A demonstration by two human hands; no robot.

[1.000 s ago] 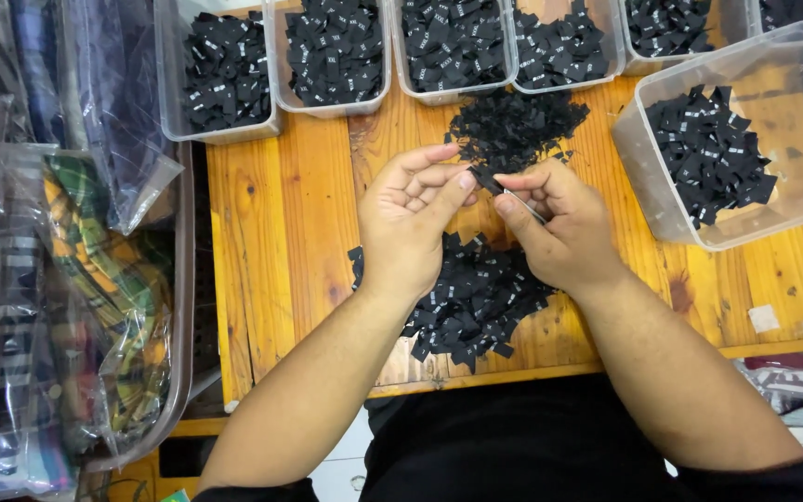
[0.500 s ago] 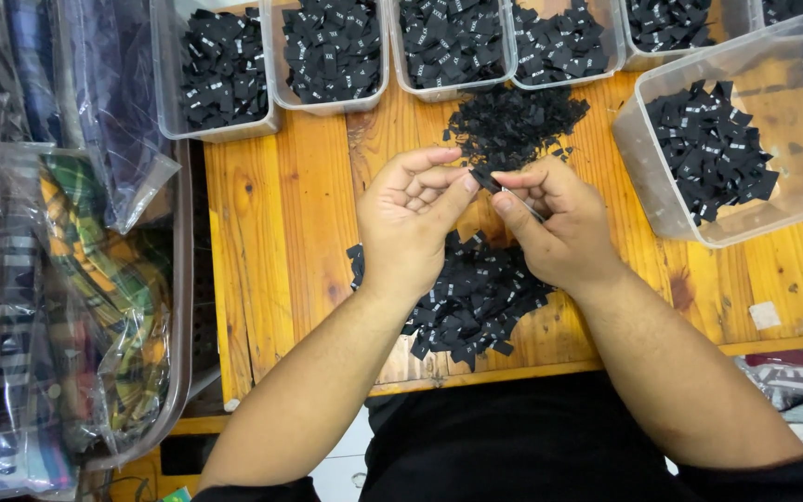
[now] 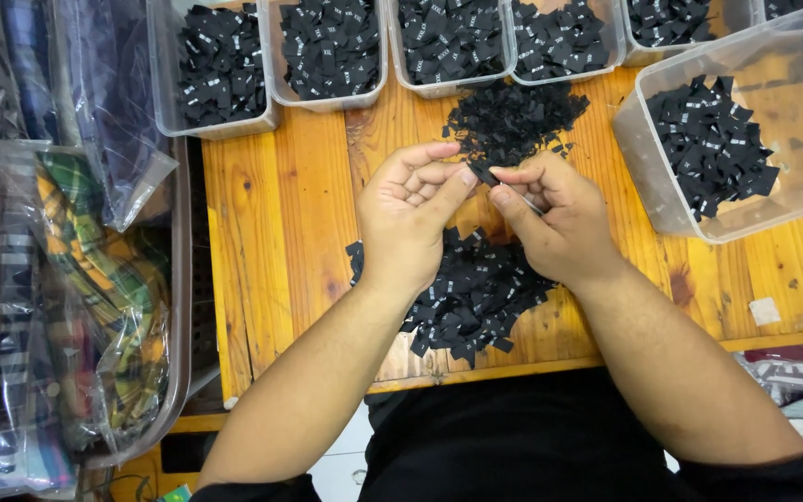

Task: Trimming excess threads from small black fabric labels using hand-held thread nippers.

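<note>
My left hand point(image 3: 415, 218) and my right hand point(image 3: 550, 218) meet above a wooden table point(image 3: 271, 242). Together their thumbs and forefingers pinch one small black fabric label point(image 3: 483, 174). Beneath my wrists lies a loose heap of black labels point(image 3: 471, 297) with white marks. A second pile of black labels point(image 3: 513, 121) sits just beyond my fingertips.
A row of clear plastic tubs point(image 3: 225, 70) filled with black labels lines the far edge. A larger clear tub point(image 3: 745, 130) with labels stands at the right. Left of the table a clear bin point(image 3: 85, 307) holds bagged colourful fabrics.
My hands have stayed nearly in place. The fingers have shifted slightly around the small label between them.
</note>
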